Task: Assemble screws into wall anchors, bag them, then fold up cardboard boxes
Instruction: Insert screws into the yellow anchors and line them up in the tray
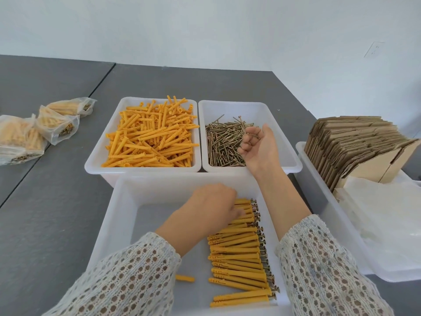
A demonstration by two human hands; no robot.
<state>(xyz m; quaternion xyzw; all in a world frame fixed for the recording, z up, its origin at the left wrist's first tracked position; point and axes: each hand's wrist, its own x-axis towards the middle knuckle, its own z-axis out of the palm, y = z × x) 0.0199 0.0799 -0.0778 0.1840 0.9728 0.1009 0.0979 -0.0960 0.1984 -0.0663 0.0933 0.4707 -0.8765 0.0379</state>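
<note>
A near white bin (118, 215) holds a row of orange anchors with screws in them (239, 258). My left hand (211, 206) rests palm down on the far end of that row, fingers on the anchors. One loose anchor (185, 278) lies alone on the bin floor. Behind it, a bin of loose orange anchors (150, 137) stands left of a bin of brass screws (224, 142). My right hand (257, 144) hovers palm up over the screw bin, its curled fingers holding a few screws.
Three clear bags of finished anchors (36, 131) lie on the grey table at the left. At the right, a white tray (337, 226) holds a stack of flat cardboard boxes (350, 144) and clear plastic bags (382, 215). A white wall stands behind.
</note>
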